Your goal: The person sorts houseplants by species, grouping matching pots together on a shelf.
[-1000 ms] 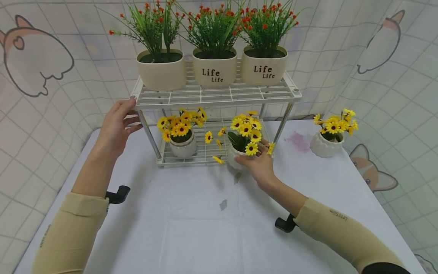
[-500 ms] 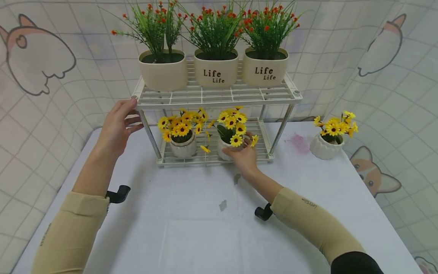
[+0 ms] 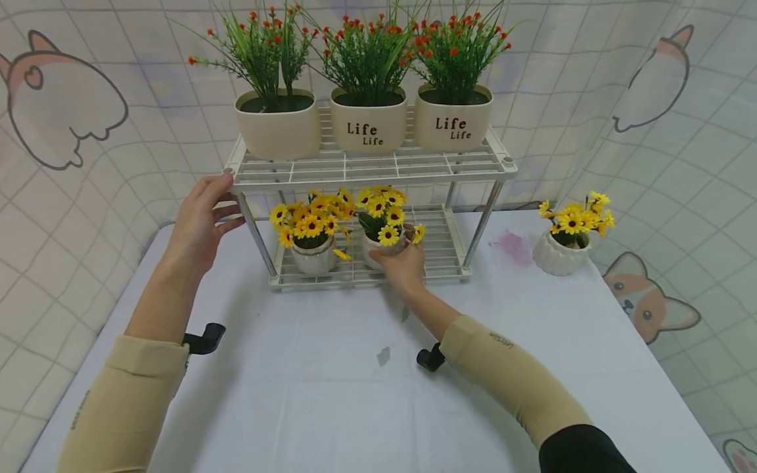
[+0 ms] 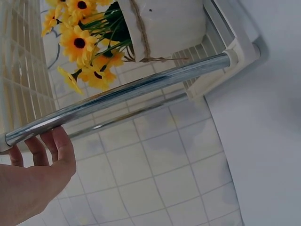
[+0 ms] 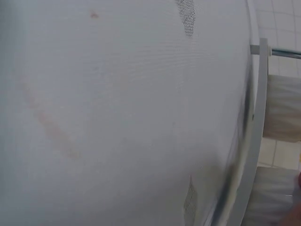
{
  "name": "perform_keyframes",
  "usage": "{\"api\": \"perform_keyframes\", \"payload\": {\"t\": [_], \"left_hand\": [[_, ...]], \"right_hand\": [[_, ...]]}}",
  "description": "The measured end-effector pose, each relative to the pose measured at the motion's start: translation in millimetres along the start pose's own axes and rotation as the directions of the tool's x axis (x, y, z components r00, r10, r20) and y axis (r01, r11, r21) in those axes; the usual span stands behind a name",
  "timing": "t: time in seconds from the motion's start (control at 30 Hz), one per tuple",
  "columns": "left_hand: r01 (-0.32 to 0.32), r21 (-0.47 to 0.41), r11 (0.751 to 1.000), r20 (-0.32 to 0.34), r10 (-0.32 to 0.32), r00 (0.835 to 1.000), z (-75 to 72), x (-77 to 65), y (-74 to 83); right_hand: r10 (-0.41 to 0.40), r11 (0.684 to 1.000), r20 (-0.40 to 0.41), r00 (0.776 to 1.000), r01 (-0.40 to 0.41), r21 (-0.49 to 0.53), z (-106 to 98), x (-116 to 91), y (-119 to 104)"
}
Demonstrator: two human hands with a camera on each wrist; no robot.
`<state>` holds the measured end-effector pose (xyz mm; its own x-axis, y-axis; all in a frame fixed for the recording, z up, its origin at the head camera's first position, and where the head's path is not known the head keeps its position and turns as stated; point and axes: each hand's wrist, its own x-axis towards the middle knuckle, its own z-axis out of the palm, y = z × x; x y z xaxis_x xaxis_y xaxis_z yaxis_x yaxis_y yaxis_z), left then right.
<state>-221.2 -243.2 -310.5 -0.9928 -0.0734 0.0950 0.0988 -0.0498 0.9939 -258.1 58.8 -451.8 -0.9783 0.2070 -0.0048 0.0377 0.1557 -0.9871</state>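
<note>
My right hand (image 3: 402, 263) holds a small white pot of yellow artificial flowers (image 3: 384, 226) by its right side, at the middle of the lower shelf. Left of it stands another white pot of yellow flowers (image 3: 313, 256), close beside it; in the left wrist view this pot (image 4: 164, 28) has a twine band. My left hand (image 3: 204, 220) grips the upper left front corner of the white wire rack (image 3: 367, 176). Its fingers bend around the metal post (image 4: 127, 89) in the left wrist view. The right wrist view shows mostly cloth, with the right hand (image 5: 292, 214) barely at the edge.
Three cream planters with red-flowered greenery (image 3: 369, 128) stand on the upper shelf. A third white pot of yellow flowers (image 3: 562, 253) is on the white-covered table (image 3: 331, 394), right of the rack. Patterned curtain cloth (image 3: 680, 217) hangs behind and at both sides.
My right hand has moved left with the flower pot, from the front right of the lower shelf to beside the left pot. My left hand has stayed on the rack corner.
</note>
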Motion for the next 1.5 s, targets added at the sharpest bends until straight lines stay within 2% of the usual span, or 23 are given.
{"api": "perform_keyframes", "payload": {"t": [0.27, 0.5, 0.67, 0.8, 1.0, 1.23, 1.5], "left_hand": [[-0.013, 0.010, 1.000, -0.006, 0.013, 1.000, 0.3, 0.3, 1.4], [-0.011, 0.004, 1.000, -0.007, 0.011, 1.000, 1.2, -0.4, 1.1], [-0.016, 0.028, 0.999, -0.022, 0.017, 1.000, 2.2, -1.2, 0.8], [-0.027, 0.060, 0.998, -0.030, 0.028, 0.999, 3.4, -0.6, 0.5], [-0.023, 0.051, 0.998, -0.023, 0.024, 0.999, 2.2, -1.1, 1.3], [-0.018, 0.052, 0.999, -0.030, 0.019, 0.999, 1.6, -0.5, 2.2], [-0.016, 0.048, 0.999, -0.021, 0.018, 1.000, 4.2, -0.3, -0.5]], "right_hand": [[-0.076, 0.996, -0.073, 0.994, 0.072, -0.062, 14, -1, 3], [-0.116, 0.982, -0.096, 0.989, 0.100, -0.157, 21, -4, 4], [-0.144, 0.977, -0.101, 0.984, 0.126, -0.171, 21, -8, 4], [-0.164, 0.975, -0.098, 0.982, 0.146, -0.166, 20, -11, 4], [-0.156, 0.982, -0.090, 0.984, 0.144, -0.120, 18, -18, 4], [-0.191, 0.977, -0.045, 0.980, 0.186, -0.104, 15, -25, 5], [-0.183, 0.982, 0.022, 0.983, 0.184, -0.038, -7, -35, 5]]}}
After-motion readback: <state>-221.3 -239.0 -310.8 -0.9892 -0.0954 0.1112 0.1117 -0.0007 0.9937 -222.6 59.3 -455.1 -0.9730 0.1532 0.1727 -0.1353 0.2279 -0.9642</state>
